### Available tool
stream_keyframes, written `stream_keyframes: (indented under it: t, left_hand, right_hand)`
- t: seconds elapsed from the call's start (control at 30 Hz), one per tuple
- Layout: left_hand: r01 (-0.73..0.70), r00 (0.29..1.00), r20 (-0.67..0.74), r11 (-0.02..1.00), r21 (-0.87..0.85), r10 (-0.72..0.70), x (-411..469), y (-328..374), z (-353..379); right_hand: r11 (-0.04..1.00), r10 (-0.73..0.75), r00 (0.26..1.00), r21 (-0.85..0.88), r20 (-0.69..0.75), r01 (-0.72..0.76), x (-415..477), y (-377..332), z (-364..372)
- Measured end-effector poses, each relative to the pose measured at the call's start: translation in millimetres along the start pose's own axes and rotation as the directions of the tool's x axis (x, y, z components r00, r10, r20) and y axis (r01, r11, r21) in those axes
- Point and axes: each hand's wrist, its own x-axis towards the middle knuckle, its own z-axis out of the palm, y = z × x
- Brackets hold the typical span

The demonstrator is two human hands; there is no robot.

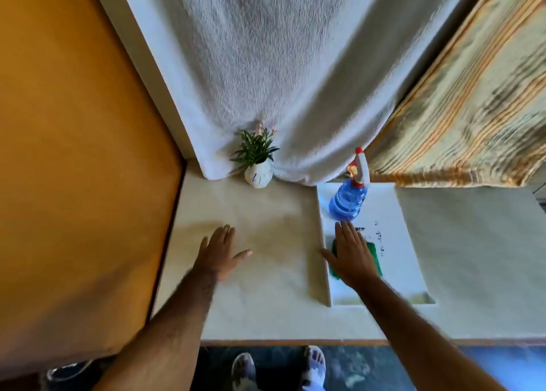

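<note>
Covering cloth: right hand (351, 254), fingers straight, holding nothing, lies over green cloth (375, 257), lower centre-right.
Cloth seat: white tray (396, 272).
Left hand (220, 250): spread flat on table (266, 296).
Nearby: spray bottle (348, 201) upright on tray.
</note>
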Motion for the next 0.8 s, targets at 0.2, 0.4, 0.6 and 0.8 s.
stream_keyframes:
  t: [0.2,0.4,0.6,0.8]
  left_hand:
    - [0.020,0.999,-0.046,0.994,0.109,-0.015,-0.6,-13.0,44.7]
    - [-0.030,0.993,-0.109,0.996,0.090,0.039,-0.4,-24.4,62.4]
    - [-0.081,0.981,-0.169,0.992,0.093,0.096,2.3,-24.6,68.4]
    - [-0.081,0.972,-0.209,0.990,0.114,0.103,2.7,-26.1,72.8]
  right_hand:
    - [0.996,0.089,0.995,-0.003,-0.047,-0.089,-27.7,17.8,43.7]
    - [0.987,0.092,0.993,0.138,-0.079,-0.080,-29.3,17.3,53.4]
    - [0.765,0.325,0.920,0.632,-0.218,-0.121,15.3,10.2,-5.1]
    - [0.628,0.277,0.859,0.758,-0.432,0.179,88.1,10.0,-75.6]
